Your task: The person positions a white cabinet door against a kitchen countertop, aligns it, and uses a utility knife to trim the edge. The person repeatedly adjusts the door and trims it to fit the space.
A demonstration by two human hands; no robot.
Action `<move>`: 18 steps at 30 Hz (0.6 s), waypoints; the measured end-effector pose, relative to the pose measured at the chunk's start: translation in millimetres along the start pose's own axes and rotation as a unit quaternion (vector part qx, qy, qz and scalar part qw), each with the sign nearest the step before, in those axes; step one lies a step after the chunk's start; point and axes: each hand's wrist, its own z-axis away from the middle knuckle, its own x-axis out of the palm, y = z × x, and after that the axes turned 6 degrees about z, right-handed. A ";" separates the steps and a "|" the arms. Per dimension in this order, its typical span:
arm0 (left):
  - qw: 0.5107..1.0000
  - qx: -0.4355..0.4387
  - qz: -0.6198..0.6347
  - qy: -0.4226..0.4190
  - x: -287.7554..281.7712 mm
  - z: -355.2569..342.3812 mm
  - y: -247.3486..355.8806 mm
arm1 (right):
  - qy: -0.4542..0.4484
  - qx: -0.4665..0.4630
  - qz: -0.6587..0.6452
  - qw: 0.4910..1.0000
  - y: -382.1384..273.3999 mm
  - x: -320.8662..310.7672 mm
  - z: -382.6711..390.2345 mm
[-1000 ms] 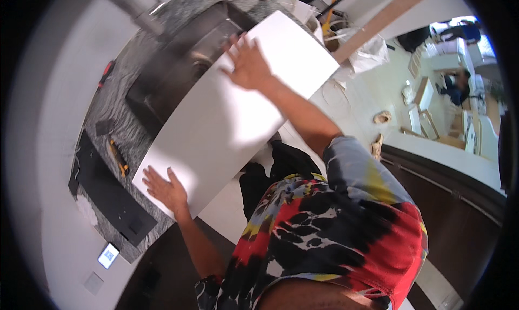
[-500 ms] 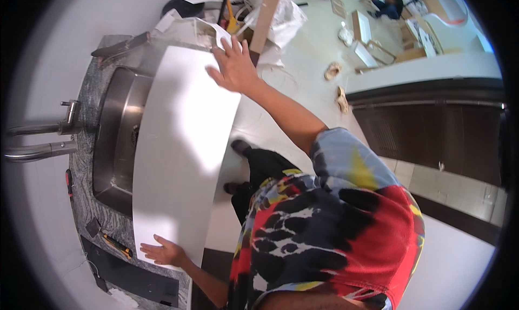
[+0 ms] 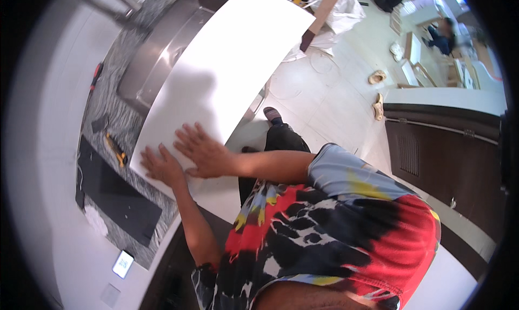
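A long white panel (image 3: 232, 56) lies flat along the grey patterned countertop, covering part of the steel sink (image 3: 157, 56). My left hand (image 3: 165, 168) rests with spread fingers on the panel's near left end. Beside it, my right hand (image 3: 204, 152) is also laid flat on the white surface, its fingers apart. The two hands are close together, and neither holds anything. A yellow and black utility knife (image 3: 115, 149) lies on the stone just left of the panel's near end.
A red and black handled tool (image 3: 97, 76) lies by the wall. Left of my hands are a dark flat sheet (image 3: 121, 196) and a lit phone (image 3: 123, 264). A wooden post (image 3: 324, 15) stands beyond the panel, near white sacks (image 3: 346, 12). Another person (image 3: 443, 37) sits far right.
My right hand has come from the panel's far end to its near end, beside my left hand. My view has turned, shifting the sink and panel upward in the picture.
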 end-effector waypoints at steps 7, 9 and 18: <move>0.992 0.110 -0.056 -0.022 -21.8 83.8 -27.9 | -0.019 0.027 0.099 0.995 -0.9 1.0 -0.7; 0.994 0.101 -0.050 -0.003 -17.2 86.2 -35.9 | 0.012 0.041 0.095 0.995 -1.7 3.2 1.4; 0.996 -0.066 -0.056 0.001 -27.4 78.6 -33.4 | -0.116 0.097 0.196 0.969 50.6 -30.9 -1.9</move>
